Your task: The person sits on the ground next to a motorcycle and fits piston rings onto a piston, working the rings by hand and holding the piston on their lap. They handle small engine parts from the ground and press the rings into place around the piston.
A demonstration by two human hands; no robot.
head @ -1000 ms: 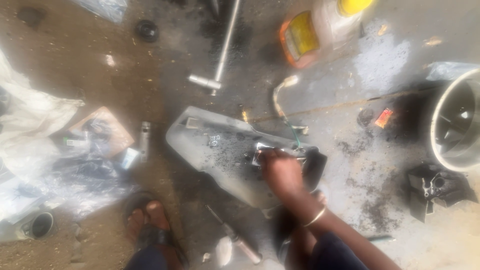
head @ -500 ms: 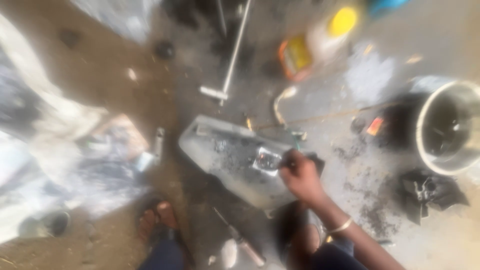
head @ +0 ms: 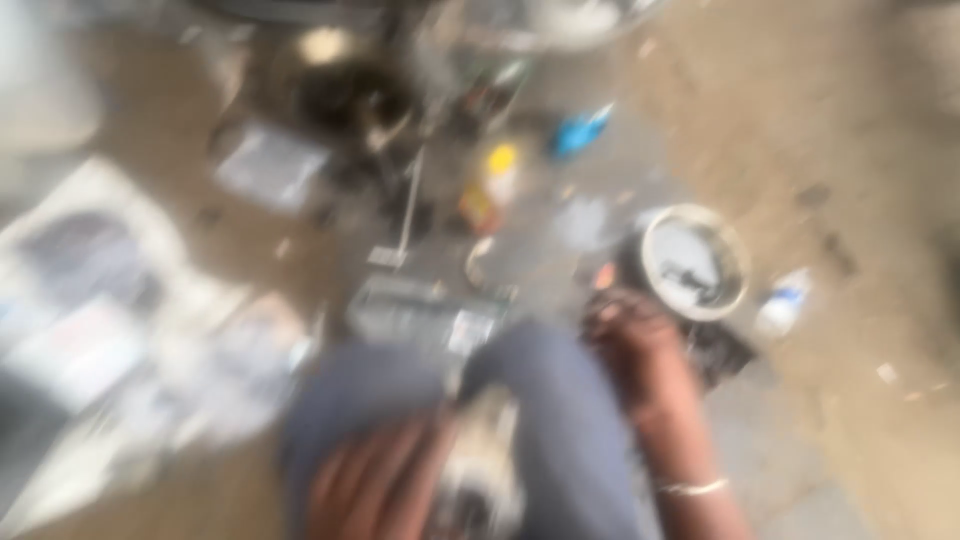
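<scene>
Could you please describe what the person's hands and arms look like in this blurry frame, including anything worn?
Both hands are bare, without gloves. The right hand leads into a bare forearm with no sleeve in view, and a thin, pale bangle circles the wrist. The left hand shows only at the bottom edge; the blur hides any ring or further detail. Grey-blue trousers cover the knees between them.

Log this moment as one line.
view: heavily blurred | right hand: beside round pan, grip unclear | left hand: low, near grey cloth | floor: yellow-capped bottle
</scene>
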